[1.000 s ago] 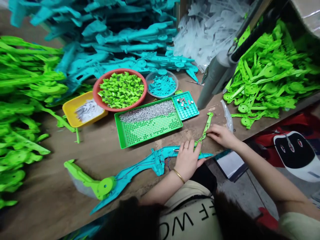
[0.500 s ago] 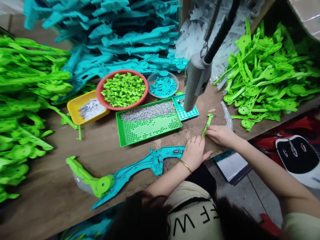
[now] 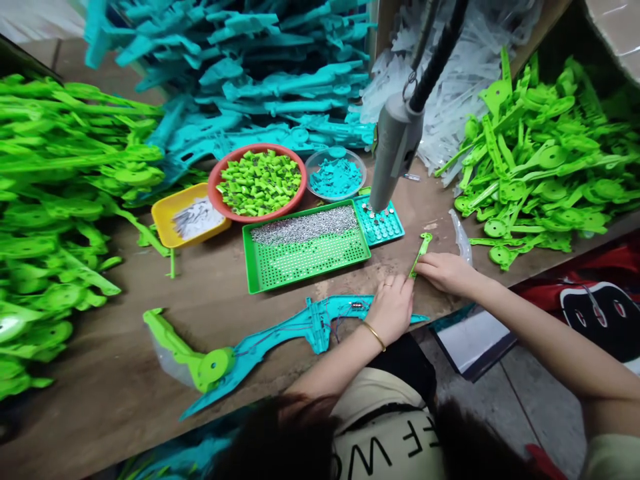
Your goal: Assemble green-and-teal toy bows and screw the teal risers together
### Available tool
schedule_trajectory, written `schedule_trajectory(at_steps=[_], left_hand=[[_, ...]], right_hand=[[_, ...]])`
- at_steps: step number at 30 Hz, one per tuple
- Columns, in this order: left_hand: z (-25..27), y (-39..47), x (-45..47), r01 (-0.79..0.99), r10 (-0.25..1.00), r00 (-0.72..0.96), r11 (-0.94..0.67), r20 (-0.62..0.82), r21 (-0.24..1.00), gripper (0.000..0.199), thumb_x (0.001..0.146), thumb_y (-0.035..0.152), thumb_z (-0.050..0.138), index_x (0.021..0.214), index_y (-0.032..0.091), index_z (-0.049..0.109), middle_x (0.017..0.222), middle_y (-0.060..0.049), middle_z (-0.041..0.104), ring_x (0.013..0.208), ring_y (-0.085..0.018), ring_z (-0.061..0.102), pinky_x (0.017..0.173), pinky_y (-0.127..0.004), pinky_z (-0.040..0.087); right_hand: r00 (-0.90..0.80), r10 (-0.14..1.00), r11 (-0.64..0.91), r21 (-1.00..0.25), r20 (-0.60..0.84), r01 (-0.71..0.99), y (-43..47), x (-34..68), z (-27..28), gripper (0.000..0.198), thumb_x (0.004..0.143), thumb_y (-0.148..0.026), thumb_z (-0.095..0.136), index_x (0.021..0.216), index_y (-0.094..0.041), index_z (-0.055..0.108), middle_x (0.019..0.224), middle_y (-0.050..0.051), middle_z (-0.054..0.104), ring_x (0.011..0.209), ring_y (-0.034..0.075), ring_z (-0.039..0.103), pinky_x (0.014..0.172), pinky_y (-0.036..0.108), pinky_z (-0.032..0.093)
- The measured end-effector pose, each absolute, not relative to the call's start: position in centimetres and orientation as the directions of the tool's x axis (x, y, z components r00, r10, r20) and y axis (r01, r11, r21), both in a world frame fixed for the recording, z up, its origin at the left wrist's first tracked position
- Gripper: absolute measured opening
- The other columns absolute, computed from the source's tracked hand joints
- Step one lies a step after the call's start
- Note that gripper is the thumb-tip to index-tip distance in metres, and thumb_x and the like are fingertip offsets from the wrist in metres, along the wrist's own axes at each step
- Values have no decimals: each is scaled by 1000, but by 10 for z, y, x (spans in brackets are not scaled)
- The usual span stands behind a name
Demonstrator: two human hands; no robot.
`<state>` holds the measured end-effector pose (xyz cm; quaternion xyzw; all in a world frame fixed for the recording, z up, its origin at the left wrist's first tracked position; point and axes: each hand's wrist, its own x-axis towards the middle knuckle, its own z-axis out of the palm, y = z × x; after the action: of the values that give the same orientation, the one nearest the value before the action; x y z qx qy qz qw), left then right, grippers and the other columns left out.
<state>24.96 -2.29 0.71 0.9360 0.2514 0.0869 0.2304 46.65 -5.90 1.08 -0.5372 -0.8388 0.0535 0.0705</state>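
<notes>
A narrow light-green plastic arm piece (image 3: 423,245) sticks up from between my hands near the table's front edge. My right hand (image 3: 447,272) pinches it from the right side. My left hand (image 3: 391,308), with a ring and a gold bangle, has its fingers closed at the lower end of that piece; the fingertips are partly hidden. Beneath my left wrist lies a teal toy bow half (image 3: 277,330) with thin wires and a small metal part in it. A green limb (image 3: 215,369) with a clear insert is joined at its left end.
Behind stand a green perforated tray (image 3: 307,257) of screws, a teal tray (image 3: 387,230), a red bowl (image 3: 213,183), a yellow tray (image 3: 193,241) and a clear bowl (image 3: 363,177). A grey electric screwdriver (image 3: 395,153) hangs overhead. Green parts (image 3: 545,167) pile right; a clear piece (image 3: 461,237) lies nearby.
The camera view has shifted slightly, moving the scene a little rightward. The hanging screwdriver has shifted left relative to the trays. Both hands stay at the green arm piece.
</notes>
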Motion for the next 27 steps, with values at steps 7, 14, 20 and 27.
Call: schedule_trajectory(at_steps=[7, 14, 20, 27], left_hand=[[5, -23, 249, 411, 487, 871, -791, 60, 453, 34, 95, 18, 41, 127, 12, 52, 111, -11, 60, 103, -24, 53, 89, -38, 48], [11, -26, 252, 467, 520, 853, -800, 46, 377, 35, 94, 27, 50, 126, 13, 51, 114, -11, 58, 102, -25, 53, 87, -38, 45], [13, -26, 257, 497, 536, 844, -790, 12, 360, 50, 94, 31, 51, 140, 15, 40, 114, -10, 57, 101, -25, 54, 86, -39, 44], [19, -19, 265, 499, 498, 862, -801, -97, 331, 52, 90, 26, 54, 139, 16, 41, 113, -11, 57, 104, -27, 54, 87, -41, 44]], right_hand=[[-285, 957, 280, -110, -42, 954, -59, 454, 17, 25, 97, -26, 40, 95, -17, 63, 87, 7, 60, 77, 16, 57, 64, 27, 41], [-75, 997, 65, -360, -12, 931, -66, 456, 14, 22, 96, -32, 45, 97, -20, 63, 94, 7, 62, 83, 17, 61, 71, 28, 49], [92, 995, -62, -541, 27, 838, -68, 455, 6, 16, 92, -31, 54, 90, -20, 66, 83, 3, 60, 74, 15, 60, 67, 28, 49], [38, 991, 31, -505, 126, 862, -77, 457, 6, 22, 95, -28, 48, 104, -20, 66, 89, 6, 64, 81, 17, 63, 72, 30, 50]])
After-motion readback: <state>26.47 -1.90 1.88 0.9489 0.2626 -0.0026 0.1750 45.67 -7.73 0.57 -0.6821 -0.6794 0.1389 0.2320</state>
